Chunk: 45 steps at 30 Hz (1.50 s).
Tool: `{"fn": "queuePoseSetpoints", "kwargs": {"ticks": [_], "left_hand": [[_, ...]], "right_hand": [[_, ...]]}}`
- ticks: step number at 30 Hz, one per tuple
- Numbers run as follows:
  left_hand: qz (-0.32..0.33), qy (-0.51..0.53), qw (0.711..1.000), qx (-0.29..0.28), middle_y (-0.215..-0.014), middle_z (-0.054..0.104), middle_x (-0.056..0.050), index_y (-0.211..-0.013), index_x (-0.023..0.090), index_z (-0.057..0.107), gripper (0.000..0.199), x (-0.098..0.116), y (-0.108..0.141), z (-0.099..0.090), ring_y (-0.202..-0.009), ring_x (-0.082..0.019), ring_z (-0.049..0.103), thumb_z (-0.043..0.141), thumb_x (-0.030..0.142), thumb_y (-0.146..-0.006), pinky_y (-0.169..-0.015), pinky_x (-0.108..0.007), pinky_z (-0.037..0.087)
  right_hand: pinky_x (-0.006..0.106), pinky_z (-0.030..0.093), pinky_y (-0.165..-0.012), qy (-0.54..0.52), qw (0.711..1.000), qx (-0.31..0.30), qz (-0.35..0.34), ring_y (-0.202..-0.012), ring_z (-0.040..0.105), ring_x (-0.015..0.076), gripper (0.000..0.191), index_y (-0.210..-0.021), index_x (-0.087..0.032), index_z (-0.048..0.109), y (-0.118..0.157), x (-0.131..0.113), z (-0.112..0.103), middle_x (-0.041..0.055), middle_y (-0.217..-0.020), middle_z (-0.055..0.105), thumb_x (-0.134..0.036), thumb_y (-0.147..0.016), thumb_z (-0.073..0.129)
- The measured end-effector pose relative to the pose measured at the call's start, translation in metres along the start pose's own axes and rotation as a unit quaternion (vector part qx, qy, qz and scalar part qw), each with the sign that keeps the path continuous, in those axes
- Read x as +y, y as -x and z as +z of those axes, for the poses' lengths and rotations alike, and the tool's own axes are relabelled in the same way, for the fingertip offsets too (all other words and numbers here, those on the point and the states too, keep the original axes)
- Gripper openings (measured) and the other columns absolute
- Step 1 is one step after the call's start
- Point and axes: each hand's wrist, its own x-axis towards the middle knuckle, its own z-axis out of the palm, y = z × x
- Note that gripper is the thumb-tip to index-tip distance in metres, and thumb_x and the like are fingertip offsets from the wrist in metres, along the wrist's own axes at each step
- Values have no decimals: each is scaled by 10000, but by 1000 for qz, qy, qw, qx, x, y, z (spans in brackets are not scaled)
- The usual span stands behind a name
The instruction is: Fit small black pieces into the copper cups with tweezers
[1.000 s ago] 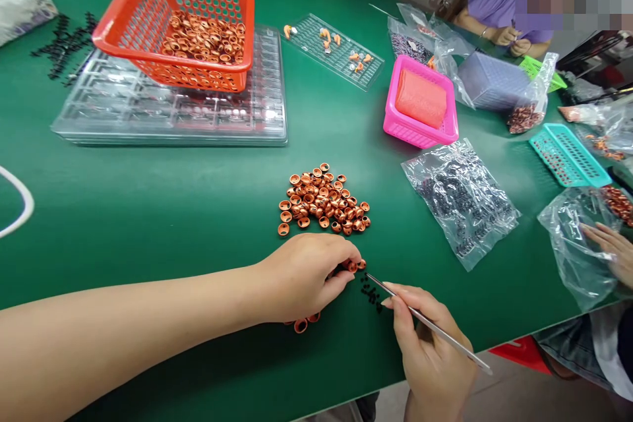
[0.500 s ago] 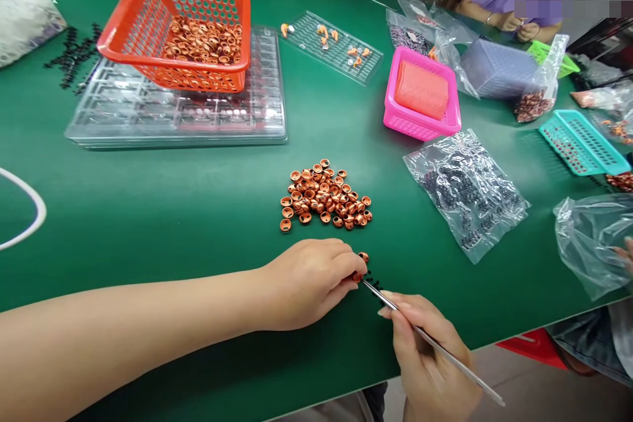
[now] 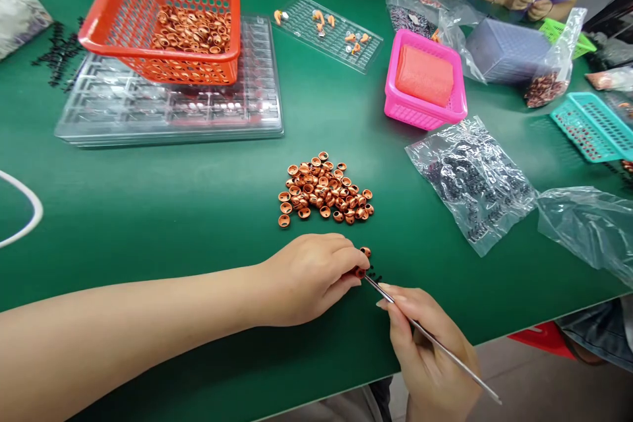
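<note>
My left hand (image 3: 316, 280) pinches a small copper-coloured cup-shaped piece (image 3: 361, 272) between thumb and fingers, low over the table. My right hand (image 3: 430, 343) grips slim metal tweezers (image 3: 435, 341) like a pen, their tip touching or very near that piece. Just beyond my left fingertips lies another copper cup (image 3: 365, 252). A few tiny black parts (image 3: 376, 277) are scattered by the tweezers' tip, partly hidden. Farther up the table sits a loose pile of copper cups (image 3: 321, 190), some with their hollow side up.
An orange basket (image 3: 158, 62) of copper cups stands on stacked clear trays (image 3: 173, 128). To the right are a pink basket (image 3: 420, 117) with a red block and a clear bag (image 3: 472, 184) of black parts. Another person's hands (image 3: 529, 3) show at the far right.
The view has shifted slightly. Both my hands keep almost the same pose, the tweezers still at the copper cup. The hand at the far top edge has left view.
</note>
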Motion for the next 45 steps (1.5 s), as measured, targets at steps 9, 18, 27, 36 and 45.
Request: {"fn": "queuePoseSetpoints", "kwargs": {"ticks": [9, 18, 27, 36, 45], "left_hand": [[4, 4, 1000, -1, -890, 681, -59, -1009, 156, 597, 110, 0, 0, 0, -791, -172, 610, 500, 179, -965, -684, -263, 471], [0, -13, 1000, -3, -881, 685, -53, -1004, 152, 603, 107, 1, -1, 0, -780, -167, 616, 506, 139, -961, -664, -258, 465], [4, -16, 1000, 6, -889, 698, -63, -997, 137, 607, 100, 0, 0, 0, -772, -170, 620, 516, 130, -956, -669, -267, 482], [-4, -17, 1000, -4, -896, 693, -64, -994, 151, 605, 102, 0, 0, -1, -774, -166, 621, 507, 150, -965, -664, -263, 485], [3, -23, 1000, -3, -876, 685, -60, -983, 144, 592, 105, 0, -1, 1, -752, -166, 597, 488, 137, -968, -650, -261, 465]], "right_hand": [[348, 624, -768, 11, 1000, 4, 1, -929, 726, 198, 325, -1089, -258, 625, -1, -1, 0, 36, -1017, 744, -57, -834, 631], [346, 618, -782, 7, 1000, -23, -14, -946, 715, 190, 405, -1128, -255, 615, -2, -1, -1, 41, -1055, 733, -3, -812, 633], [359, 622, -794, 39, 996, -32, -76, -964, 712, 189, 445, -1169, -238, 593, -3, 2, -3, 58, -1083, 726, 6, -801, 646], [362, 626, -778, 52, 995, -27, -82, -955, 705, 187, 434, -1172, -237, 591, -3, -1, -3, 63, -1078, 726, -6, -808, 648], [370, 624, -803, 46, 995, -36, -83, -969, 707, 195, 442, -1168, -221, 597, -3, 0, -4, 68, -1093, 721, 4, -793, 656]]}}
